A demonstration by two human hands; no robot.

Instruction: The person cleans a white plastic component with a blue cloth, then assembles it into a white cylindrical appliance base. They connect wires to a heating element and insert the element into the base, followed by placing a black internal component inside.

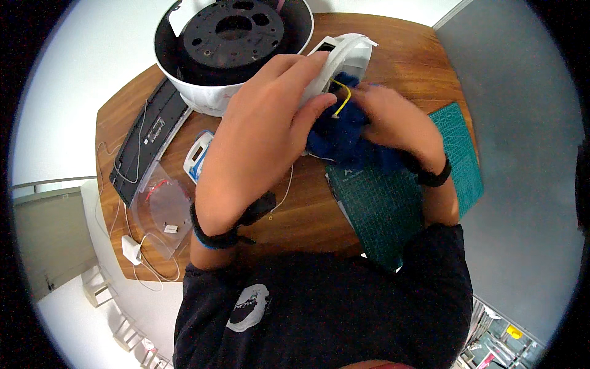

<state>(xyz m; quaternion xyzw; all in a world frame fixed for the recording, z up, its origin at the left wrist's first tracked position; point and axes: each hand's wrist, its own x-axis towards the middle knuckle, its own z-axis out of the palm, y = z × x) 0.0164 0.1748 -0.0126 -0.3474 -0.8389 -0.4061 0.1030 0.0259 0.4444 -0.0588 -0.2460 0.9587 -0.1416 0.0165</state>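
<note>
My left hand (264,114) is closed on a white plastic housing (359,56) with a curved rim, holding it tilted above the table. A short yellow cable (348,98) hangs from the housing. In my right hand (396,117) is a dark blue cloth (344,132), bunched against the lower side of the housing. The right fingertips are partly hidden by the cloth and slightly blurred. My left hand covers much of the housing's near side.
A large white drum (206,98) with a black disc inside stands at the back left. A black keyboard (147,138), a clear plastic tray (163,206), a white power adapter (131,249) and a blue-and-white package (198,157) lie left. Green cutting mats (384,206) lie right on the wooden table (393,37).
</note>
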